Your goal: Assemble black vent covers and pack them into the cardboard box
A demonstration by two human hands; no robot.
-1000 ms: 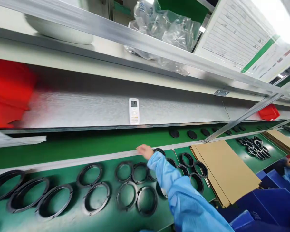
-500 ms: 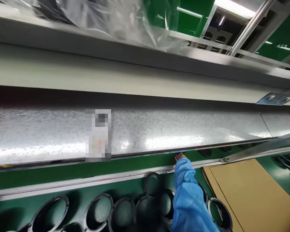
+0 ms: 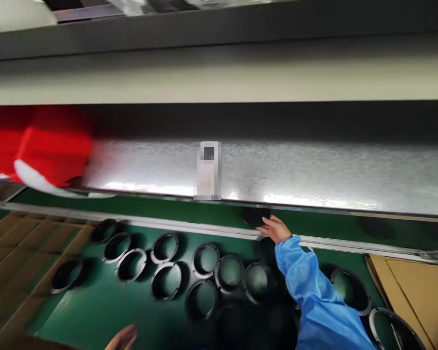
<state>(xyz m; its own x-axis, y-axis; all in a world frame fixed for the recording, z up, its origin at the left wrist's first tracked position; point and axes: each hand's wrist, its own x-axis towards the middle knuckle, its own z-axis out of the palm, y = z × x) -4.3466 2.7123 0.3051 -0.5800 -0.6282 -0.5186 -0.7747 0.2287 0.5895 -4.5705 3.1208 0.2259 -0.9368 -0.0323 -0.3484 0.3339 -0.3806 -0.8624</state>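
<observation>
My right hand (image 3: 276, 229), in a blue sleeve (image 3: 314, 287), reaches to the gap below the metal shelf. Its thumb and fingers are closed at the edge of a dark, flat, round disc (image 3: 254, 216), partly hidden under the shelf lip. At the bottom edge my left hand (image 3: 124, 338) shows only in part, fingers stretched out, nothing seen in it. Between the hands, several black rings (image 3: 205, 259) with raised walls stand on the green work surface (image 3: 95, 311).
A metal shelf (image 3: 295, 170) crosses the view above the hands. Below it runs a pale rail (image 3: 190, 227). Cardboard sheets (image 3: 405, 291) lie at the right, a cardboard divider (image 3: 25, 257) at the left. Something red (image 3: 54, 141) sits on the shelf's left.
The view has swung left and down. My right hand has come out from under the shelf edge with the dark disc at its fingers. My left hand has entered at the bottom.
</observation>
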